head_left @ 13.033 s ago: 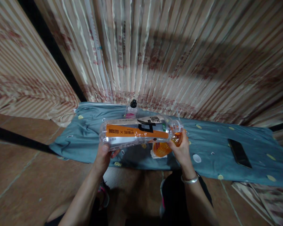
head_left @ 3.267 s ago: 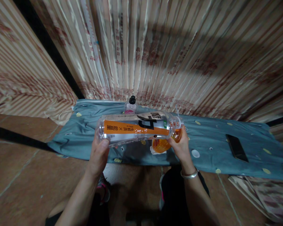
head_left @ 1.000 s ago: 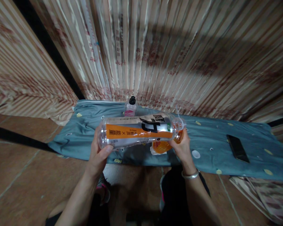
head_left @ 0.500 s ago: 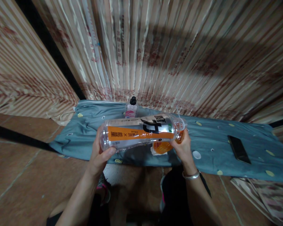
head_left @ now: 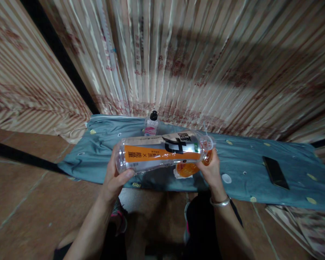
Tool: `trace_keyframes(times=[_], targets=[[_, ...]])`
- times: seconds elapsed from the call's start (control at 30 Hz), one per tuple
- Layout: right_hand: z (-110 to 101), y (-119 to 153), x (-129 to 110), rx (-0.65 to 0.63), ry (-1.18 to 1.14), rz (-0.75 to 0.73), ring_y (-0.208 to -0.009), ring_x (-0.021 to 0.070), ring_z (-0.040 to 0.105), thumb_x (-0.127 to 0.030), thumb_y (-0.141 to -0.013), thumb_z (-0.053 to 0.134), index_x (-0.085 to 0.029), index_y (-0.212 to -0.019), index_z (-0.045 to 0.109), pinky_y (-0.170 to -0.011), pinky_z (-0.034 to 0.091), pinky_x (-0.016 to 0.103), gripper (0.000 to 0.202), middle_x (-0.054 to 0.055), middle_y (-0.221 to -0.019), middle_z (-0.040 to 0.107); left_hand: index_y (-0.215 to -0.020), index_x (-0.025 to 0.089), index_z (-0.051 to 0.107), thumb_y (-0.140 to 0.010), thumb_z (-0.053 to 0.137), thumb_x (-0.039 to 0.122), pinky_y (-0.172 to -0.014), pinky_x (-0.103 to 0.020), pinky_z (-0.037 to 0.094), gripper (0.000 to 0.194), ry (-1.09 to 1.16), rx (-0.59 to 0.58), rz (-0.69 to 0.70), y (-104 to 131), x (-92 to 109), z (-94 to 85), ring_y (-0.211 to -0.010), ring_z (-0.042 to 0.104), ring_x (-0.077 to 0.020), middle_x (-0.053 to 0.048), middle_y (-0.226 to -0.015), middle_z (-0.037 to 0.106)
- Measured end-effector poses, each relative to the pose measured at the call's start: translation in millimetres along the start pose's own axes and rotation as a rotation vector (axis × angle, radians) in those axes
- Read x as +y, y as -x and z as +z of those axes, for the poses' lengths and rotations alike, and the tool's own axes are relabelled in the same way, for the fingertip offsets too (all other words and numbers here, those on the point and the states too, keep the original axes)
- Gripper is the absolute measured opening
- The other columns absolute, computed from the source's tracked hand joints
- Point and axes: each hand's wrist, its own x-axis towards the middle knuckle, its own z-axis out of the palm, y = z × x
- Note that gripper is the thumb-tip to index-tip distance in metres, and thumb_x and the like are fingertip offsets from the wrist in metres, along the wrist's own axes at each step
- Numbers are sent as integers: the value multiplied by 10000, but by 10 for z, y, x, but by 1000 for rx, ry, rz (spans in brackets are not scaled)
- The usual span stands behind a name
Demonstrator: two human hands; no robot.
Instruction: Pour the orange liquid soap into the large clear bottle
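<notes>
A large clear plastic bottle (head_left: 157, 152) with a silver and orange label lies sideways in the air between my two hands. Its base end is gripped by my left hand (head_left: 114, 177), thumb along the near side. My right hand (head_left: 209, 168) closes round the neck end, where a thin clear loop sticks up. Behind and below the bottle, a container of orange liquid (head_left: 188, 169) shows in part, over a white piece of tissue (head_left: 182, 176). Most of that container is hidden. Beyond stands a small clear bottle (head_left: 151, 126) with a black cap.
A blue-green cloth (head_left: 235, 151) covers a low, long surface. On it to the right lie a white cap (head_left: 226, 178) and a dark phone (head_left: 275, 172). A striped curtain (head_left: 178, 72) hangs behind, and a black pole (head_left: 62, 57) slants at the left.
</notes>
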Motion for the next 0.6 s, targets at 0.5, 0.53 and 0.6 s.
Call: trace_keyframes(times=[0.5,0.53,0.6], targets=[[3,6,22,17,-16,14,-920,266,730,-367,-620,865,-225,-1123,619,-870,584,398,577,45,-1017,760,-1357,211,654,-663,890,546,-971,-463,607,806,-14,-11,-38,-25,77,30,-1154,725,-385,-108,-1175,764],[2,7,23,11,-22,16,-928,265,731,-363,-619,869,-226,-1124,620,-876,583,395,580,45,-1023,760,-1361,209,652,-666,889,543,-971,-463,606,806,-12,-16,-41,-23,72,25,-1161,722,-388,-110,-1181,763],[2,8,22,3,-32,16,-945,263,732,-362,-622,872,-228,-1127,622,-887,582,391,579,45,-1039,761,-1355,207,656,-672,885,533,-982,-466,602,790,-10,-18,-35,-22,66,22,-1167,720,-389,-111,-1186,764]])
